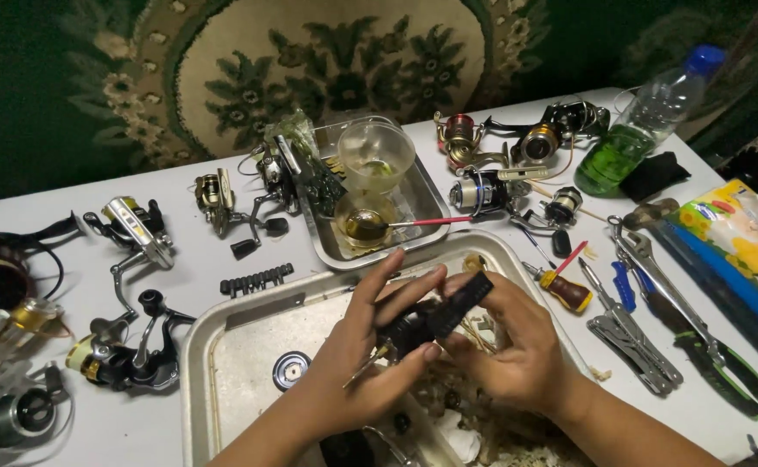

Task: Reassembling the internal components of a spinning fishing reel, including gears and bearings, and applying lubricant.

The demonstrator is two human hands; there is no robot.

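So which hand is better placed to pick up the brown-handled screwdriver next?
Probably the right hand. The brown-handled screwdriver lies on the table just beyond it, on that side of the tray. The left hand cradles the black reel part and sits farther away.

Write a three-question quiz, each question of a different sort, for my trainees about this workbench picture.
1. True or false: both hands hold the black reel part over the large metal tray.
2. What lies in the smaller tray? A) clear plastic cup B) pliers C) bottle
3. What colour is the liquid in the bottle?

Key: 1 true; 2 A, the clear plastic cup; 3 green. The left hand and right hand both grip the part.
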